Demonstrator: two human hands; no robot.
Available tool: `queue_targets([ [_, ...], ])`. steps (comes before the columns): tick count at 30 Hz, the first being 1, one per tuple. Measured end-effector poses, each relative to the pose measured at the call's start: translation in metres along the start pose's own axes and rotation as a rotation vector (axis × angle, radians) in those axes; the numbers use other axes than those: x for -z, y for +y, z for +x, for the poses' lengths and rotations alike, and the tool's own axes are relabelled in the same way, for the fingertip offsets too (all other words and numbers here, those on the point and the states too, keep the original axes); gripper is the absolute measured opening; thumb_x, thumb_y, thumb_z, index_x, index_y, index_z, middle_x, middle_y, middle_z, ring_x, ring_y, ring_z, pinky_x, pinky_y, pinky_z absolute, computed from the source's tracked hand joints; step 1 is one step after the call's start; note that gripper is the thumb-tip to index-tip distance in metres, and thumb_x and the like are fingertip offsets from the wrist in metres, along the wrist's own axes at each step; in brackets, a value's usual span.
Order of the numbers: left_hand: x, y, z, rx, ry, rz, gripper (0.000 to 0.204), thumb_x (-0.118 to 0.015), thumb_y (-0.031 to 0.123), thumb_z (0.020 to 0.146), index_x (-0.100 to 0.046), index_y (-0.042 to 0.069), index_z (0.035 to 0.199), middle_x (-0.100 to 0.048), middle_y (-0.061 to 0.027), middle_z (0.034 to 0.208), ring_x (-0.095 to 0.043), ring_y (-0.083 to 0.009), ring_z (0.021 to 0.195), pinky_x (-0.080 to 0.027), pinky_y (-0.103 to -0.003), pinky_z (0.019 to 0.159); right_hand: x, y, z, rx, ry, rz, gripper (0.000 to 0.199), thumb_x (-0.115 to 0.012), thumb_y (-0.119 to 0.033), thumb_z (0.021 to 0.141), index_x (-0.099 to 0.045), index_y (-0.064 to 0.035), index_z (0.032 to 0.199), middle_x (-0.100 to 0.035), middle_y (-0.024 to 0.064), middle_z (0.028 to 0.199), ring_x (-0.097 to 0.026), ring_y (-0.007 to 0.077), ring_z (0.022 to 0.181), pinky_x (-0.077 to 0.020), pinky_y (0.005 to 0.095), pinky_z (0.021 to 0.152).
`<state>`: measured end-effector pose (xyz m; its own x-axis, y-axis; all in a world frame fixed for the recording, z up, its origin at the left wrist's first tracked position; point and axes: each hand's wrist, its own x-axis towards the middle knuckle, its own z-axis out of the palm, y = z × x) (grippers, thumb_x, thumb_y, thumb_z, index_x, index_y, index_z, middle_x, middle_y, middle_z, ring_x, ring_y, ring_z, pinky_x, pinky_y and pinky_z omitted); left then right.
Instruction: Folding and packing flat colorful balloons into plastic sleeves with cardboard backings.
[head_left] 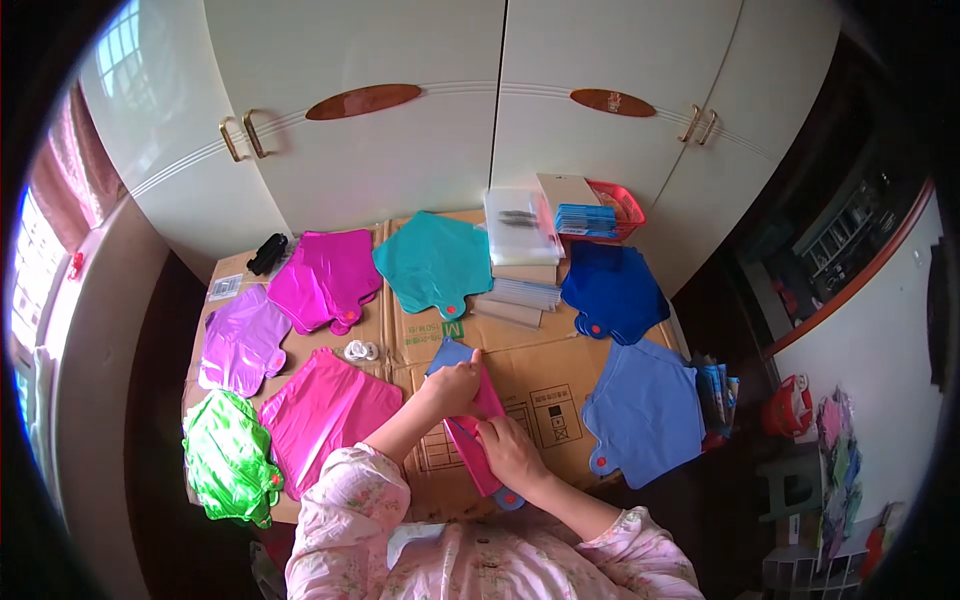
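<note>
My left hand [455,386] is closed on the upper part of a narrow folded bundle of pink foil [487,481], which looks like flat foil balloons. My right hand [511,451] grips the same bundle lower down, fingers bent onto its right side. A blue-grey foil piece [447,357] shows at the bundle's top end, and a rounded blue-grey tab [509,499] sticks out at its bottom. Left of my hands lies a flat hot-pink foil balloon [330,420]; to the right, a blue-grey one [648,410] with a red dot on its tab. My fingers partly hide the bundle.
Cardboard [560,365] covers the work surface. More flat balloons lie around: teal [435,262], magenta [325,280], lilac [240,340], green [232,455], dark blue [615,290]. Clear plastic bags [520,225], a red basket [628,212] and white rings [361,350] rest there too. Cabinet doors [370,170] stand behind.
</note>
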<state>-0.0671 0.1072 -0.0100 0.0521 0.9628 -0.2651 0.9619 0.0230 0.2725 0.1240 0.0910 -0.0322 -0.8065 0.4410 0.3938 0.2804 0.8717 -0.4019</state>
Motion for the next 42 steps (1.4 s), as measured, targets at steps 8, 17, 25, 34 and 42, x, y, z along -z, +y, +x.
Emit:
queue_targets([
  [8, -0.003, 0.004, -0.039, 0.201, 0.485, -0.121, 0.09, -0.075, 0.036, 0.072, -0.029, 0.0, 0.141, -0.044, -0.0255, 0.121, -0.046, -0.0385, 0.113, -0.043, -0.044, 0.095, 0.003, 0.0, -0.01, 0.016, 0.0, -0.011, 0.027, -0.051, -0.005, 0.081, -0.058, 0.0013, 0.107, -0.052, 0.0134, 0.103, -0.052, 0.0292, 0.095, -0.0456, 0.0374, 0.086],
  [17, -0.052, -0.011, -0.059, 0.292, 0.655, -1.085, 0.106, -0.078, 0.022, 0.069, -0.007, -0.006, 0.144, -0.048, -0.022, 0.115, -0.048, -0.0321, 0.11, -0.037, -0.041, 0.101, 0.003, 0.0, -0.011, 0.071, 0.001, 0.017, 0.023, -0.051, -0.006, 0.08, -0.058, 0.0006, 0.101, -0.054, 0.0131, 0.101, -0.053, 0.029, 0.097, -0.0446, 0.0375, 0.089],
  [25, -0.044, 0.019, -0.077, 0.329, 0.619, -0.284, 0.101, -0.079, 0.029, 0.062, -0.023, -0.005, 0.139, -0.061, -0.0125, 0.079, -0.059, -0.0323, 0.086, -0.04, -0.044, 0.08, 0.005, 0.001, -0.007, 0.125, 0.003, 0.068, 0.03, -0.065, -0.01, 0.074, -0.061, 0.0022, 0.101, -0.057, 0.0139, 0.109, -0.054, 0.0296, 0.104, -0.0451, 0.0384, 0.093],
  [34, -0.036, 0.014, -0.085, 0.348, 0.473, -0.258, 0.038, -0.079, 0.039, 0.065, -0.065, 0.005, 0.076, -0.063, -0.0067, 0.076, -0.055, -0.026, 0.09, -0.036, -0.043, 0.08, 0.001, 0.005, 0.002, 0.173, -0.03, 0.056, 0.027, -0.063, -0.007, 0.075, -0.062, 0.0013, 0.1, -0.057, 0.0117, 0.106, -0.055, 0.0279, 0.101, -0.0456, 0.0374, 0.091],
  [42, -0.049, 0.019, -0.086, 0.288, 0.66, -0.243, 0.033, -0.076, 0.035, 0.067, -0.063, 0.006, 0.071, -0.061, -0.0056, 0.071, -0.055, -0.0259, 0.085, -0.036, -0.041, 0.073, 0.001, 0.004, 0.0, 0.144, -0.028, 0.125, 0.022, -0.055, -0.006, 0.078, -0.063, 0.0007, 0.098, -0.058, 0.0119, 0.103, -0.055, 0.0269, 0.101, -0.0461, 0.0356, 0.091],
])
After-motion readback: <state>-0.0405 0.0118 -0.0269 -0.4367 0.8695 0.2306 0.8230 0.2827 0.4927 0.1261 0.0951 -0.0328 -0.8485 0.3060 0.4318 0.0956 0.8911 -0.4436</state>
